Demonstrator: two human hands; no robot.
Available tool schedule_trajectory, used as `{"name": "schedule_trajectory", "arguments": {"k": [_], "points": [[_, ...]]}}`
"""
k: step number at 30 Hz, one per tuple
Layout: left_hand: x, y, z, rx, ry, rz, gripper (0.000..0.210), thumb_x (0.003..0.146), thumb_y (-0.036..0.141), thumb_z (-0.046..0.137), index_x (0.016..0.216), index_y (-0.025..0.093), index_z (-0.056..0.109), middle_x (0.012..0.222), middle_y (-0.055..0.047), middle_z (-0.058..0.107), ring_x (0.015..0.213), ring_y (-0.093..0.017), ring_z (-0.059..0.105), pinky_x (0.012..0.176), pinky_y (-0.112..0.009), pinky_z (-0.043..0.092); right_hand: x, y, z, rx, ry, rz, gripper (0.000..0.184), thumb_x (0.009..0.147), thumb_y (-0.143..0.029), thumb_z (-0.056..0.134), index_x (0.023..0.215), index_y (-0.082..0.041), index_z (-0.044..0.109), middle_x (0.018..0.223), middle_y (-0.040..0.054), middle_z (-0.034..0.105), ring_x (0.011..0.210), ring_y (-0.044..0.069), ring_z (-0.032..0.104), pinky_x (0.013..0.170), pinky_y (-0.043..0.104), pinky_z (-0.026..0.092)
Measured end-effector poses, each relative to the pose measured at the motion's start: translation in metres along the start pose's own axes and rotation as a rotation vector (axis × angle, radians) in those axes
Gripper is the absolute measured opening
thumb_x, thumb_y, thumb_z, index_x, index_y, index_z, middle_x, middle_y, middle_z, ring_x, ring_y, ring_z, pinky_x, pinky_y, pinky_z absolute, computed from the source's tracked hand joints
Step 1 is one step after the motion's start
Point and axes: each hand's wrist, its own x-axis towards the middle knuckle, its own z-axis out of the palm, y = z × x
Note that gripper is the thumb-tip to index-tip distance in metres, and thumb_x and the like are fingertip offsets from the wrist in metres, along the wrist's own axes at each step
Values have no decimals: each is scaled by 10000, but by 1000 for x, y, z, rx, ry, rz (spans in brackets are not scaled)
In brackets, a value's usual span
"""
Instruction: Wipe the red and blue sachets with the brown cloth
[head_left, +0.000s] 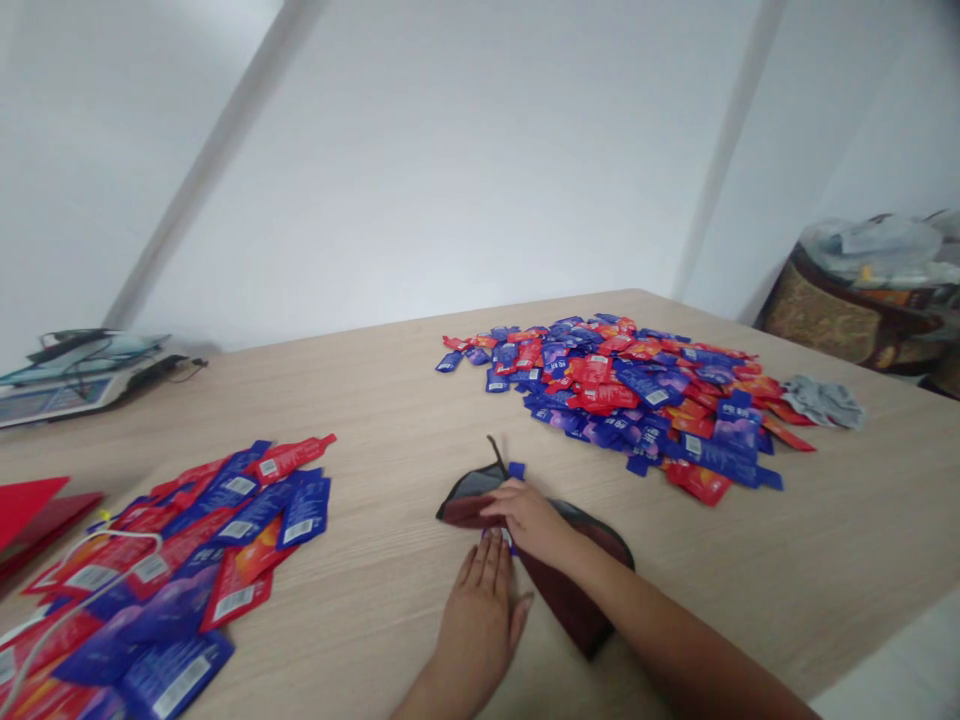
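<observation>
My left hand (480, 610) lies flat with its fingers stretched out and the thumb apart. Its fingertips rest on a small blue packet (508, 541), mostly covered by my hands. Just beyond it my right hand (531, 520) is closed on a maroon, black-edged piece of thin material (570, 600), like a flat pouch. That material spreads on the table to both sides of my right hand, and a short black cord (496, 450) sticks up at its far side. A blue corner (517, 469) of a packet shows beyond my right fingers.
A big pile of red and blue packets (600, 385) covers the table's far right, with a grey cloth (825, 402) beside it. More packets (172, 570) lie at the left, a white cord (82, 610) over them. A scale (67, 395) and red folders (37, 520) stand left.
</observation>
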Motion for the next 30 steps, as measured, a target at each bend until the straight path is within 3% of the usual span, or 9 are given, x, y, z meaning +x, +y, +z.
{"name": "schedule_trajectory", "arguments": {"k": [2, 6, 10, 13, 17, 22, 25, 30], "points": [[0, -1, -1, -6, 0, 2, 548, 879, 428, 433, 1292, 69, 456, 1313, -190, 502, 1224, -298, 463, 965, -428, 447, 7, 21, -7, -71, 109, 131, 431, 754, -21, 435, 997, -259, 700, 1072, 31, 668, 974, 177, 553, 892, 343, 417], [2, -3, -9, -34, -21, -8, 556, 893, 424, 414, 1323, 72, 416, 1321, -183, 497, 1227, -278, 464, 975, -415, 430, 8, 61, -23, -115, 226, 220, 479, 757, -5, 364, 1073, -196, 669, 1100, 89, 650, 1013, 210, 539, 903, 406, 414], [18, -2, -14, -76, -32, 27, 578, 910, 400, 393, 1415, 149, 270, 1450, -123, 337, 1329, -246, 317, 1044, -417, 345, 0, 74, -22, -61, 368, 235, 471, 777, -36, 348, 1080, -214, 661, 1104, 56, 647, 1048, 191, 535, 952, 400, 400], [36, -14, -6, -75, -21, 63, 573, 914, 437, 373, 1423, 204, 256, 1478, -86, 288, 1361, -231, 247, 1085, -436, 268, -4, 76, -20, 14, 425, 266, 442, 805, -78, 340, 1077, -219, 659, 1104, 46, 644, 1058, 182, 538, 964, 397, 398], [41, -76, 9, 25, -32, -213, 543, 919, 454, 324, 1378, 167, 362, 1433, -129, 364, 1348, -263, 273, 1069, -520, 238, -5, 79, -20, 25, 404, 281, 405, 817, -115, 359, 1060, -220, 665, 1092, 43, 646, 1054, 181, 541, 956, 387, 405], [0, -181, -2, 241, -185, -648, 551, 930, 428, 227, 1374, 136, 370, 1461, -143, 292, 1365, -320, 199, 1026, -654, 119, -3, 77, -20, -51, 347, 275, 381, 822, -123, 379, 1063, -210, 661, 1064, 60, 653, 1053, 193, 537, 939, 382, 406], [-29, -221, -15, 342, -267, -692, 532, 922, 403, 248, 1362, 143, 395, 1470, -138, 278, 1371, -340, 160, 1014, -670, 80, -2, 71, -20, -106, 323, 281, 358, 839, -147, 388, 1070, -204, 655, 1074, 65, 648, 1044, 200, 535, 939, 377, 396], [-59, -257, -27, 367, -332, -707, 459, 889, 337, 323, 1292, 204, 500, 1441, -116, 355, 1355, -357, 203, 1015, -655, 103, -4, 58, -22, -203, 265, 331, 337, 845, -270, 463, 1135, -198, 617, 1156, 81, 604, 1100, 227, 495, 979, 373, 351]]}}
